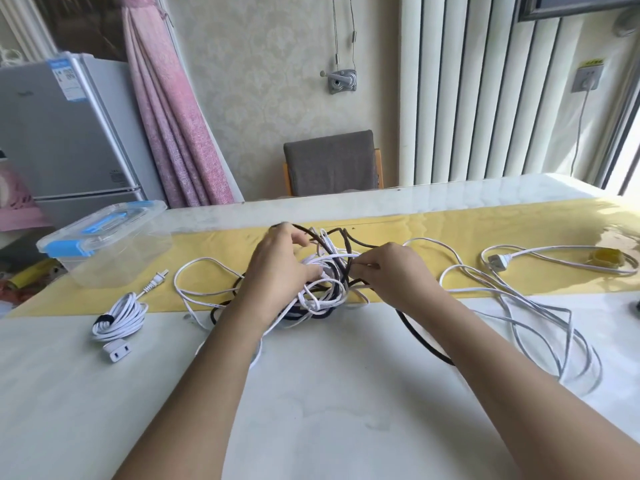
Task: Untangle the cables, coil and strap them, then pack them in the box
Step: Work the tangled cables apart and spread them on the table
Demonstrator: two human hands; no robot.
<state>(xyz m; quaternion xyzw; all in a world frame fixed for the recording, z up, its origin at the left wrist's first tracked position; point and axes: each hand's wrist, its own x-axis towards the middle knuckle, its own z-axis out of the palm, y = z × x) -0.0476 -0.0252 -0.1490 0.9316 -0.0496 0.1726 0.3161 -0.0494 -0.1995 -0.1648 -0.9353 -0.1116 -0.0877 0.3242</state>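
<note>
Counter (311, 393): pale, with a yellow runner; it carries all your items.
Box (114, 261): clear, blue latches, lid on, far left, well apart from the work.
Loose white cable (540, 306): sprawled to your right, with its plug lying near the far loops.
Tangle (325, 289): white and black cables knotted at the centre. Risk: a hard pull would likely cinch the knot, or drag the loose loops off the edge.
Coiled cable (119, 318): white, strapped, near the box, not yet packed.
Left hand (277, 268): fingers curled into the tangle, gripping strands.
Right hand (394, 271): palm down, fingertips pinching a strand at the knot
</note>
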